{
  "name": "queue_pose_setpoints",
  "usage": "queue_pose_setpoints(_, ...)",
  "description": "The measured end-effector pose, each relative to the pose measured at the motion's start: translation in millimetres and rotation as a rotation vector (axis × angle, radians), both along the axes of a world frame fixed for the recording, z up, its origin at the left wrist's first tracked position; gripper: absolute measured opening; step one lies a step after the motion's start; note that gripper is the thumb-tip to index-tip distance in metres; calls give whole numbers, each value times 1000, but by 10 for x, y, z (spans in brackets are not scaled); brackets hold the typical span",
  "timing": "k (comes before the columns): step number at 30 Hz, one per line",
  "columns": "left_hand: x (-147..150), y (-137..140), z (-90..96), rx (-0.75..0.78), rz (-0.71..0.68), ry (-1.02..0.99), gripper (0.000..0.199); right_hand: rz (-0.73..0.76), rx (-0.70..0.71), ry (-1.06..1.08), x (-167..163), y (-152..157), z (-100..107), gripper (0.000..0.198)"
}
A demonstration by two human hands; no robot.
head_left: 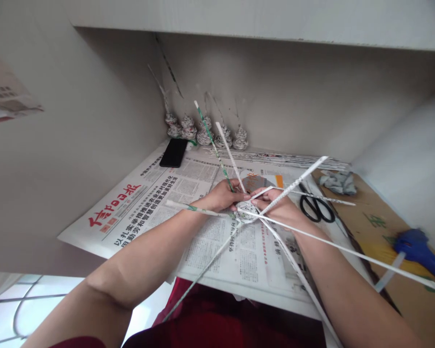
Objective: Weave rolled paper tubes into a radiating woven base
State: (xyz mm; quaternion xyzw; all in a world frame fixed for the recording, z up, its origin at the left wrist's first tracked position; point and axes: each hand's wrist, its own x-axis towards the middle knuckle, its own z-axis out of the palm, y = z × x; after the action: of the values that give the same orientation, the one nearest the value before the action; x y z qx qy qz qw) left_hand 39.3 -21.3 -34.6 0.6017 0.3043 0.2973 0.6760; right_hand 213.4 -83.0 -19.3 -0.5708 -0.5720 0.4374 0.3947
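Observation:
A small woven piece of rolled newspaper strips is held between my two hands above the newspaper. Several long paper strips fan out from it, one of them green-printed and one thick and white. My left hand grips the piece at its left side, fingers closed. My right hand pinches it from the right, near a folded strip. Parts of the fingertips are hidden behind the strips.
Several woven paper gourds stand along the back wall, near a black phone. A bundle of paper rods lies behind the hands. To the right are black scissors, a grey crumpled cloth and a blue glue gun on cardboard.

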Motion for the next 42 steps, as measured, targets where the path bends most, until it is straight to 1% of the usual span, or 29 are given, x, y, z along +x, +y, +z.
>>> queue_pose_setpoints(4,10,-33,41,-39,30,8,42,13,19,-30,14,-1,-20,28)
queue_pose_setpoints(8,18,-66,69,-66,56,13,46,17,53,-15,5,14,-62,23)
queue_pose_setpoints(12,17,-62,62,-62,83,5,43,-21,58,8,-15,41,-97,25)
queue_pose_setpoints(14,2,-43,77,-64,97,21,38,-45,6,23,-22,27,-77,25)
queue_pose_setpoints(17,-42,-1,138,-64,136,56,29,-42,-157,99,-26,-43,27,25)
queue_pose_setpoints(19,-80,31,187,-58,183,79,23,37,-272,209,-14,-92,123,28)
queue_pose_setpoints(21,-111,63,222,-66,236,87,19,118,-328,370,21,-113,210,32)
queue_pose_setpoints(23,-121,95,231,-108,302,60,18,102,-283,564,76,-98,273,33)
queue_pose_setpoints(25,-107,133,216,-184,380,-6,18,-2,-176,721,134,-60,306,34)
queue_pose_setpoints(26,-91,154,204,-227,426,-52,19,-60,-128,764,155,-39,309,34)
queue_pose_setpoints(28,-49,198,176,-308,516,-162,20,-134,-91,760,164,-8,283,31)
queue_pose_setpoints(30,-3,233,153,-375,609,-279,19,-137,-103,650,115,-6,217,27)
queue_pose_setpoints(32,35,245,139,-414,695,-364,17,-70,-109,462,14,-38,137,26)
queue_pose_setpoints(33,50,241,133,-419,723,-390,15,-8,-107,358,-46,-67,103,24)
queue_pose_setpoints(34,62,230,129,-417,741,-404,15,88,-122,268,-106,-101,80,24)
queue_pose_setpoints(36,76,192,119,-403,737,-395,15,324,-167,172,-201,-178,73,31)
queue_pose_setpoints(38,82,146,107,-387,696,-356,15,510,-197,188,-233,-239,115,43)
queue_pose_setpoints(39,85,123,100,-377,676,-339,16,552,-196,226,-219,-256,146,49)
queue_pose_setpoints(40,89,102,92,-364,658,-324,18,557,-188,272,-188,-262,177,51)
queue_pose_setpoints(42,101,63,76,-327,622,-313,20,498,-167,346,-86,-239,225,43)
